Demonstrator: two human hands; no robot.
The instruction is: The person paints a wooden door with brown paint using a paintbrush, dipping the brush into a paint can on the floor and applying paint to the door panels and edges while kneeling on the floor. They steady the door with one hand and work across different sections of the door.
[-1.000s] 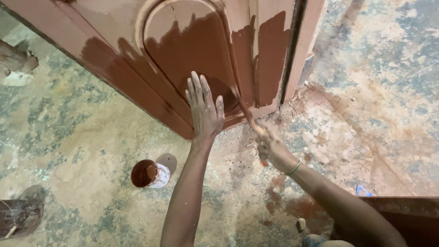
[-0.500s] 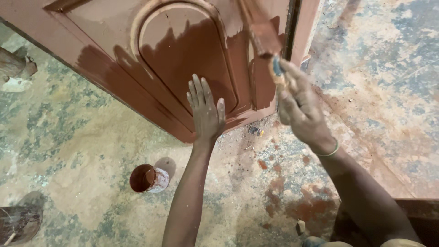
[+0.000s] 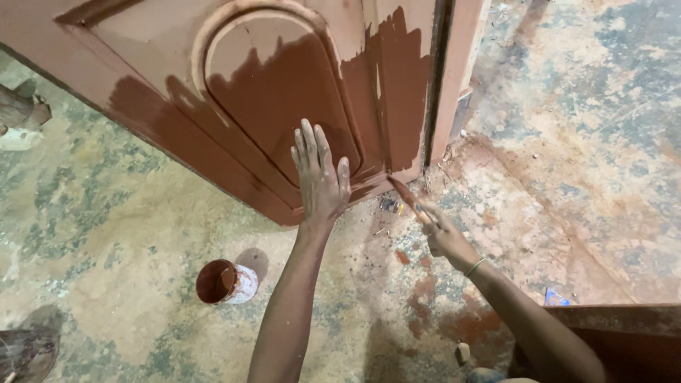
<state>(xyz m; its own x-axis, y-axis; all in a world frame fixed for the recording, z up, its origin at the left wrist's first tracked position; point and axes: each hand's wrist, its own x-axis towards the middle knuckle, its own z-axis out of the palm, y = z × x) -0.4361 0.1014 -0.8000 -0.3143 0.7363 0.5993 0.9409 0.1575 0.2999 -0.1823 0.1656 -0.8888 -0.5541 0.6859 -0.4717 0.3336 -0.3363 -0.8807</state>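
A wooden door [image 3: 284,92] with an arched panel stands ahead, its lower part coated in wet reddish-brown paint, the upper part paler. My left hand [image 3: 320,176] lies flat on the painted lower panel, fingers spread. My right hand [image 3: 443,234] grips a paintbrush [image 3: 408,198] whose tip touches the door's bottom right corner. A thin bangle sits on my right wrist. An open can of brown paint [image 3: 225,282] stands on the floor, left of my left forearm.
The concrete floor [image 3: 567,142] is stained and rough, with paint drips near the door's base. A door frame post [image 3: 461,64] rises right of the door. A dark wooden piece [image 3: 624,340] lies at bottom right. Something dark [image 3: 25,354] sits bottom left.
My right hand rose with the brush up along the door's right edge, then came back down to the bottom corner. My left hand stayed pressed on the panel.
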